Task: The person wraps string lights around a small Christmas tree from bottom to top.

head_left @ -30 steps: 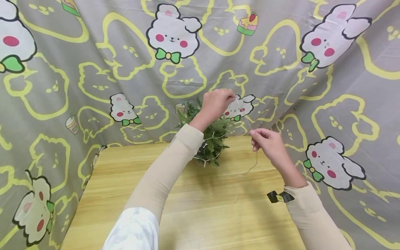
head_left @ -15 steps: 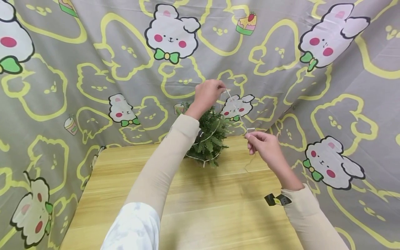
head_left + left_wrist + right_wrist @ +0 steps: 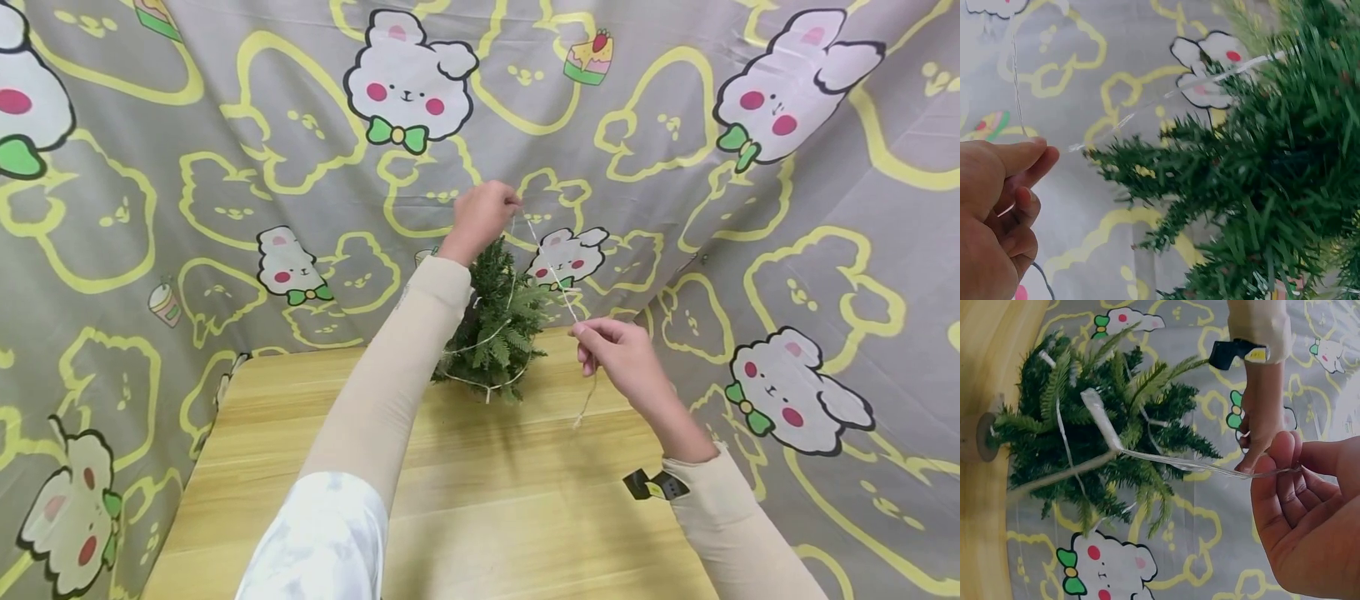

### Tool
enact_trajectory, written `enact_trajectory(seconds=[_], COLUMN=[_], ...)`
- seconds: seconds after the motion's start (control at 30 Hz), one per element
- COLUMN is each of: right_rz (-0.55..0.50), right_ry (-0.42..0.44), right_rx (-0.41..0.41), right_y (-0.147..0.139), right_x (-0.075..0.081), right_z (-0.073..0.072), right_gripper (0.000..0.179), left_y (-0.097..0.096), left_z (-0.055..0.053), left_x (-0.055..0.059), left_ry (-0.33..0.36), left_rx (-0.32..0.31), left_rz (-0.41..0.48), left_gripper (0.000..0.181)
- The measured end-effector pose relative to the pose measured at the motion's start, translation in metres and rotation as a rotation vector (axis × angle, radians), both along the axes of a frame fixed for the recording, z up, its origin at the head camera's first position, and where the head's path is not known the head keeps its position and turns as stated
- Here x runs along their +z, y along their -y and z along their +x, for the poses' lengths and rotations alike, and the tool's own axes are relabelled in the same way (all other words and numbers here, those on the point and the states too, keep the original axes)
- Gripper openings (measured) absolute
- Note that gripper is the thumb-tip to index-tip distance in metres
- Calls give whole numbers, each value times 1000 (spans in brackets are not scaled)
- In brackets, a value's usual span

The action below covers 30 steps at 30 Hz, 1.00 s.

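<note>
A small artificial Christmas tree [image 3: 498, 304] stands on the wooden table, partly behind my left forearm. Thin, clear-wired string lights [image 3: 487, 389] loop round its lower and middle branches. Above and just left of the treetop, my left hand [image 3: 483, 218] pinches the wire between thumb and forefinger; the left wrist view shows the wire [image 3: 1124, 123] running from near the fingertips to the branches. To the right of the tree, my right hand [image 3: 618, 354] pinches another stretch, and a loose tail dangles below it. One clear bulb [image 3: 1100, 415] shows close up in the right wrist view.
The wooden table [image 3: 480, 517] extends towards me. A grey curtain [image 3: 300, 192] with rabbit prints hangs close behind and at both sides. Dark wrist-worn devices [image 3: 656, 485] sit on the sleeves. The tree's round wooden base [image 3: 985, 437] shows in the right wrist view.
My left hand has moved left and slightly up, drawing the wire over towards the treetop. My right hand has shifted a little left, still pinching the string lights.
</note>
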State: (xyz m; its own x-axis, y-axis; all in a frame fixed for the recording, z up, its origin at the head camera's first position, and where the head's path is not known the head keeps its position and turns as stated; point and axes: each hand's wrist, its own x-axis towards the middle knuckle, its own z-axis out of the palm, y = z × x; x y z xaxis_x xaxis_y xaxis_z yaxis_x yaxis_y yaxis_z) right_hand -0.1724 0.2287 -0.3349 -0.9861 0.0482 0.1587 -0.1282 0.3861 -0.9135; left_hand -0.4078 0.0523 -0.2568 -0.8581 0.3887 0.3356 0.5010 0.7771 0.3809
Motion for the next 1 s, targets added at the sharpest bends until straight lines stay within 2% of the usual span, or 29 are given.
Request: enact_trajectory(seconds=[0.27,0.37,0.5,0.6,0.73,1.0], right_rz=[19,34,63,60,28,-4], right_ry=[-9,-4,8,2,-13,-24], right_rx=[40,45,51,65,91,112], right_y=[15,20,26,36,47,47], right_x=[6,9,13,24,35,16], right_z=[2,3,4,9,15,2], right_gripper=[34,33,34,31,23,27], left_y=[16,22,31,37,44,60], left_z=[-14,-17,-21,-23,-25,-28], left_x=[-8,-9,-11,-12,-15,-19], left_ry=[4,16,42,48,64,152], left_rx=[58,72,94,115,124,137], left_rz=[-50,-66,-61,-57,-72,-60], left_gripper=[20,28,23,17,21,21])
